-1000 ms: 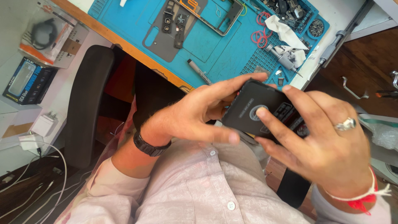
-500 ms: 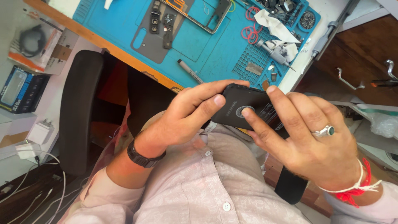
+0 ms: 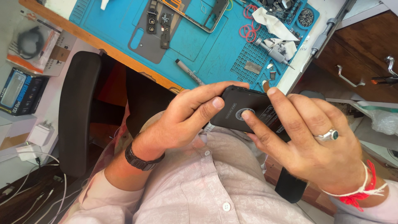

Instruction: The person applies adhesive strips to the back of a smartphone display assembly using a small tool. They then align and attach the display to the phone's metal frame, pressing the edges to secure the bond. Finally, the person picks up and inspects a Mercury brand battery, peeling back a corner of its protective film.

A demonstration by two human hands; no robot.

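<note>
I hold a black phone in a rugged case [image 3: 244, 108], back side up, in front of my chest. My left hand [image 3: 182, 118] grips its left end, thumb lying on the back, a black watch on that wrist. My right hand [image 3: 309, 141] holds the right end; its index fingertip rests beside the round ring in the middle of the case back. A ring with a dark stone and a red-and-white thread sit on that hand and wrist.
A blue work mat [image 3: 195, 33] lies on the bench above, carrying a grey phone back panel [image 3: 155, 29], a metal phone frame [image 3: 205, 16], a marker pen [image 3: 188, 71], red rubber bands [image 3: 248, 29] and a screwdriver [image 3: 273, 52]. Wooden drawers [image 3: 356, 62] stand right; boxes and a charger [image 3: 39, 135] left.
The view has shifted, so the phone and hands sit a little higher and further right. My right index finger has moved onto the case's centre ring; both hands keep their grip.
</note>
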